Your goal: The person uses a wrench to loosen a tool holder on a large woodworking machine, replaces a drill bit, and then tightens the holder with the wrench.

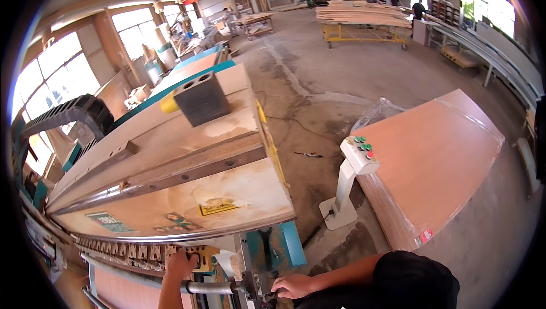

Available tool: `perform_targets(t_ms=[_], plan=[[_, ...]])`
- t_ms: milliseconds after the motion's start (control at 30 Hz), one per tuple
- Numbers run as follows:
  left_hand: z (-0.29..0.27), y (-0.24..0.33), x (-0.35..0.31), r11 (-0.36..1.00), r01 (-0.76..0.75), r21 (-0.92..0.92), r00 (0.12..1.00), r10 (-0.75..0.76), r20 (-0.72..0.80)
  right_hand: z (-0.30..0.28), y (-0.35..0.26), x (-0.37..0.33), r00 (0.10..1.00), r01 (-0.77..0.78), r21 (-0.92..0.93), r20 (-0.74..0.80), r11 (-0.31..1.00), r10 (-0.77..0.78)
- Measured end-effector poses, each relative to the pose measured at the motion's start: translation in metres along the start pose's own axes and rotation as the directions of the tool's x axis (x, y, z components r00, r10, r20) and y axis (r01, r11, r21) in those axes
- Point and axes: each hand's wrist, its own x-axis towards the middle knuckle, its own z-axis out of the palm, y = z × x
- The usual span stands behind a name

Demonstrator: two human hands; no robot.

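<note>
A large wood-processing machine with a beige cover (pixel 187 201) stands before me on the left. Along its lower front edge runs a row of small metal blocks (pixel 122 249). At the right end of that row, my left hand (pixel 179 264) is closed against a yellow metal bracket (pixel 203 256); its fingertips are partly hidden. My right hand (pixel 292 285) rests at the machine's right end with curled fingers, beside a dark metal fitting (pixel 250 286). What those fingers hold, if anything, is too small to tell. A grey roller bar (pixel 210 288) runs below my left hand, over a reddish-brown panel (pixel 122 289).
A white control stand (pixel 355 164) with green and red buttons rises on the right. Behind it lies a plastic-wrapped stack of brown boards (pixel 432 161). A dark box (pixel 203 101) sits atop the machine. Farther off is a yellow cart (pixel 364 33) of boards, with people nearby.
</note>
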Motion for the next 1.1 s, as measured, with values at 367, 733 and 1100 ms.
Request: perform_targets(t_ms=[367, 733, 1100], plan=[[-0.011, 0.009, -0.019, 0.992, -0.024, 0.125, 0.998, 0.016, 0.063, 0.009, -0.007, 0.002, 0.998, -0.036, -0.001, 0.043, 0.999, 0.036], [-0.005, -0.014, -0.034, 0.981, -0.192, 0.025, 0.961, 0.193, -0.198, 0.01, -0.014, 0.01, 1.0, 0.02, 0.088, -0.017, 0.996, -0.019], [0.016, -0.069, -0.055, 0.777, -0.311, -0.548, 0.854, -0.024, -0.52, -0.043, -0.079, 0.106, 0.962, 0.255, 0.01, -0.104, 0.967, -0.253]])
